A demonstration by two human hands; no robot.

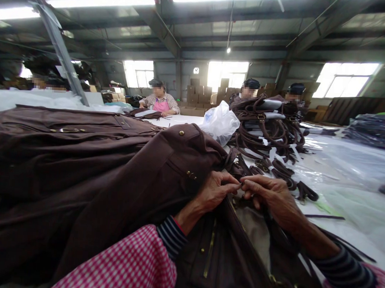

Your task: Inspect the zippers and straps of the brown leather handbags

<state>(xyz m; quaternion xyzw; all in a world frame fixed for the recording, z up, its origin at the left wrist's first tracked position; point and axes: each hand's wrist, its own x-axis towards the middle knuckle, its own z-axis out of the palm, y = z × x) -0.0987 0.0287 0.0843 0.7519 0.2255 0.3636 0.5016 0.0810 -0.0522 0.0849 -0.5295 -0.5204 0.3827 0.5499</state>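
Both hands meet over a dark brown bag (193, 251) with an unzipped brass zipper (238, 215) and a grey-beige lining (255, 235) showing inside. My left hand (216, 188) is closed in a pinch, thumb against forefinger, near the upper end of the zipper. Fingertip to fingertip with it, my right hand (271, 194) also pinches. Whatever sits between the fingertips is too small to make out. Just left of my left hand lies a heap of dark brown leather bags (119, 187) with brass studs and buckles.
Beyond my hands stand a crumpled clear plastic bag (222, 123) and a tall pile of brown straps and handles (267, 126). Plastic sheeting (349, 169) covers the right of the table. Across it, a person in a pink apron (161, 106) handles brown pieces; others sit further right.
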